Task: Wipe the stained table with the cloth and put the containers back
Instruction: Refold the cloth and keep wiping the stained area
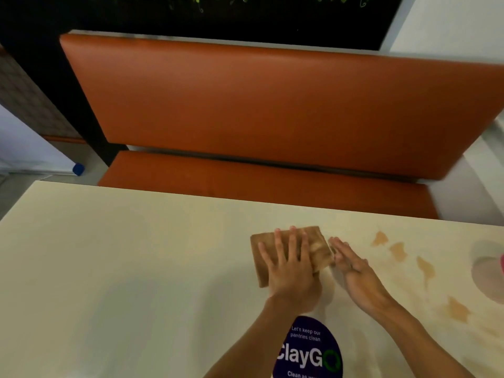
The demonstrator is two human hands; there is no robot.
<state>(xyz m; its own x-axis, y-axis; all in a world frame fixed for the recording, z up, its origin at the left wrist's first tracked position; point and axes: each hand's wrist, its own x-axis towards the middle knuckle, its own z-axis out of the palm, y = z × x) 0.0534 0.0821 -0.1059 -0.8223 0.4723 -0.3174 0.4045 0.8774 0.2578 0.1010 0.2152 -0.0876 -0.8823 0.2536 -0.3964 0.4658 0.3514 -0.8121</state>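
A folded brown cloth [319, 246] lies flat on the cream table [136, 268], a little right of centre. My left hand [289, 266] presses on it with straight, spread fingers. Beside the cloth's right edge, my right hand [354, 271] lies with straight fingers whose tips touch that edge. Several light brown stains [425, 266] run in a line on the table to the right of my hands. No container shows clearly; only a blurred pink and grey shape [491, 268] sits at the right border.
A round dark blue sticker [308, 350] is stuck to the table near the front edge, between my forearms. Behind the table's far edge stands an orange upholstered bench [272, 99]. A dark planter [218, 17] rises behind the bench.
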